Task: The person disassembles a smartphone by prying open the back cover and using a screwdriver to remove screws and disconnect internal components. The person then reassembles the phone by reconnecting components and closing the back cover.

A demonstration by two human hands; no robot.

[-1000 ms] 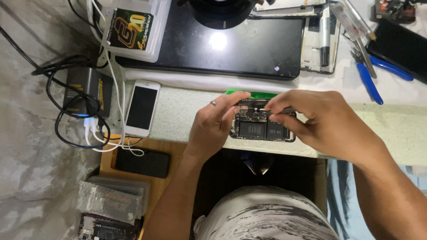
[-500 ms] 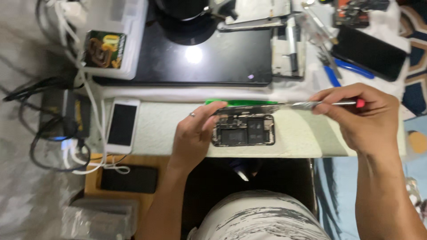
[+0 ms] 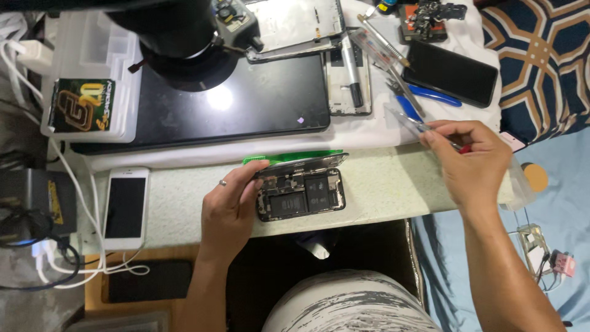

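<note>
Head view, looking down: left hand [image 3: 230, 206] has its fingers pinched on the lifted screen edge of the opened phone [image 3: 301, 193], which lies on the worktop [image 3: 381, 184] right beside that hand, insides showing. Right hand [image 3: 470, 163] is well off to the side, closed around a thin tool with a red bit [image 3: 462, 148] at the grip. White phone [image 3: 125, 207] lies on the far side of the left hand, and blue-handled pliers [image 3: 424, 98] lie just beyond the right hand.

A phone-repair workbench: an opened black smartphone [image 3: 301, 193] showing its insides, blue-handled pliers [image 3: 430, 95], spare black phones [image 3: 452, 72], stripped phone frames [image 3: 348, 77].
</note>
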